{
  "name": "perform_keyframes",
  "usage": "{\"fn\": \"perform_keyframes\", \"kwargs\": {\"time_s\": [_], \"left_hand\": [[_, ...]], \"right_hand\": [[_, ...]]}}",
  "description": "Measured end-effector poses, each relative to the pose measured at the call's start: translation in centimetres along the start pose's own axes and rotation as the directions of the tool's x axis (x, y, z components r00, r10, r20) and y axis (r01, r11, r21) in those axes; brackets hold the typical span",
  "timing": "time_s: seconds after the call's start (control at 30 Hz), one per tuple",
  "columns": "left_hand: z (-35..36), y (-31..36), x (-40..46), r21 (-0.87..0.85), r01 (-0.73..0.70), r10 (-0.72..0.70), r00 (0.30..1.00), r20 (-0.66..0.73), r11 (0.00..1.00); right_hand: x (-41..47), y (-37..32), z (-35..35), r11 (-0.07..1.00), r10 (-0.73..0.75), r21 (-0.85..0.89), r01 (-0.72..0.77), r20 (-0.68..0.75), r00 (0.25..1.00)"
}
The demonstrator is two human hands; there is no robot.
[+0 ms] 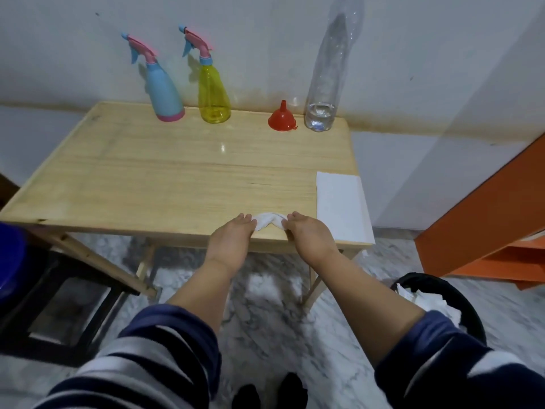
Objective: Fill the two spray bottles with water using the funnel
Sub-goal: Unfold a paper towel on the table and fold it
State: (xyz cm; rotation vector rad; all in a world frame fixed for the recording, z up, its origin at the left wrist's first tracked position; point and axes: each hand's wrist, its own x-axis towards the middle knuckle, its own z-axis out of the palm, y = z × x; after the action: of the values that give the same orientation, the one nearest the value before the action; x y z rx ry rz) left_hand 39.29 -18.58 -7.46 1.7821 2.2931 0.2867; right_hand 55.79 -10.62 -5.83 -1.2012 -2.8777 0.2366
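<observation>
Both our hands, left (233,234) and right (308,233), pinch a crumpled white tissue (269,221) at the table's (147,172) near edge; spray bottles (165,93) (213,93) and funnel (282,118) stand well apart at the far edge.

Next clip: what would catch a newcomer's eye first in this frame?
Both hands, left hand and right hand, pinch a crumpled white tissue at the table's near edge. Along the far edge stand a blue spray bottle, a yellow spray bottle, a red funnel and a tall, nearly empty clear bottle.
</observation>
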Motion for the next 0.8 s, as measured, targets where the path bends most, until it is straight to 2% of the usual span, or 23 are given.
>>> {"fn": "perform_keyframes", "kwargs": {"time_s": [0.13, 0.2, 0.27, 0.43, 0.63, 0.8], "left_hand": [[-1.2, 0.5, -1.4, 0.082, -0.039, 0.041, 0.999, -0.022, 0.996], [-1.9, 1.0, -1.6, 0.050, -0.064, 0.065, 0.998, -0.019, 0.997], [-2.7, 2.3, -1.3, 0.006, -0.110, 0.110, 0.993, -0.033, 0.994], [-3.9, 9.2, 0.9, -0.149, -0.226, 0.213, 0.972, -0.097, 0.963], [-1.9, 22.3, 3.8, -0.326, -0.401, 0.392, 0.915, -0.096, 0.856], [3.2, 34.4, 4.4, -0.440, -0.489, 0.514, 0.855, -0.070, 0.754]], "right_hand": [[-2.1, -0.7, -0.1, 0.995, 0.086, 0.044, -0.085, -0.023, 0.996], [-3.2, -0.8, -0.5, 0.989, 0.126, 0.085, -0.119, -0.083, 0.988], [-4.1, -0.4, -1.3, 0.963, 0.220, 0.198, -0.184, -0.174, 0.960], [-7.4, 3.8, -4.7, 0.863, 0.462, 0.374, -0.339, -0.315, 0.829], [-14.8, 13.5, -8.0, 0.804, 0.592, 0.377, -0.459, -0.448, 0.669], [-21.9, 23.2, -8.0, 0.705, 0.705, 0.373, -0.603, -0.458, 0.541]]}}
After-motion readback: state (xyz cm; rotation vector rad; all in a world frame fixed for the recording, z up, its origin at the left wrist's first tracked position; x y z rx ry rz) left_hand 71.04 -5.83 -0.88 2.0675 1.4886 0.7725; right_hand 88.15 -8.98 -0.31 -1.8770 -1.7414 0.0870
